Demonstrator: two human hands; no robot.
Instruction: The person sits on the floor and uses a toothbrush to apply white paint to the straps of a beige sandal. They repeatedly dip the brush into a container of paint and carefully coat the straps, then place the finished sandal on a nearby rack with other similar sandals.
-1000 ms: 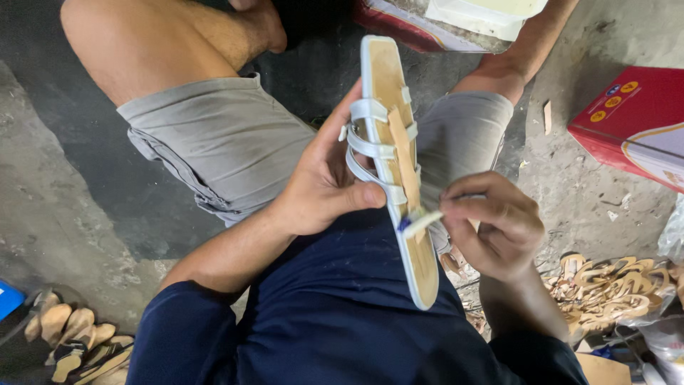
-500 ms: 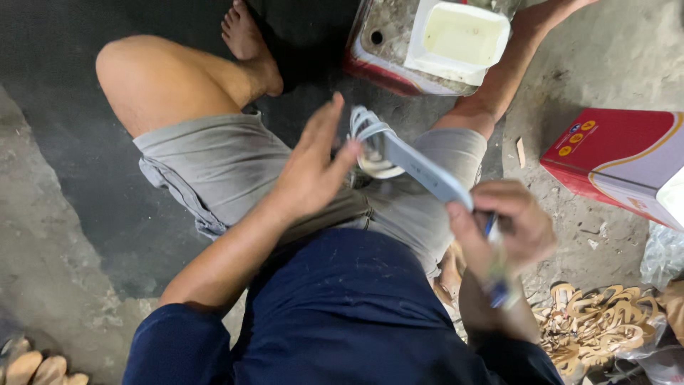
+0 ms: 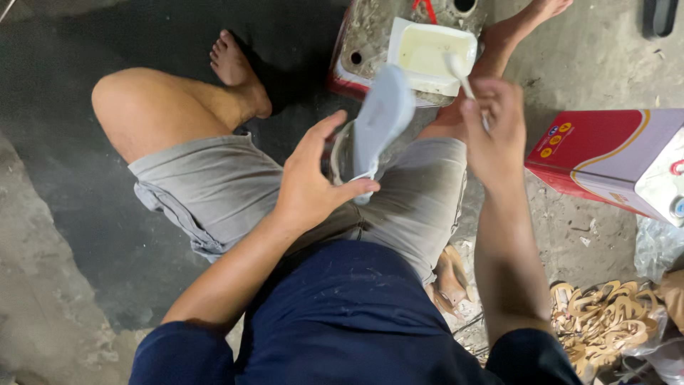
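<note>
My left hand grips a pale sandal by its straps, its grey sole turned up and pointing away from me over my lap. My right hand holds a small white brush between the fingers, its tip reaching up over a white square tub of yellowish glue. The tub rests on a dirty red and white box on the floor between my bare feet.
A red and white carton lies on the concrete at the right. A heap of tan sandal parts lies at the lower right beside clear plastic. A dark slipper sits at the top right.
The sandal has turned from insole up to sole up in my left hand. My right hand has risen from the sandal's near end to the glue tub with the brush.
</note>
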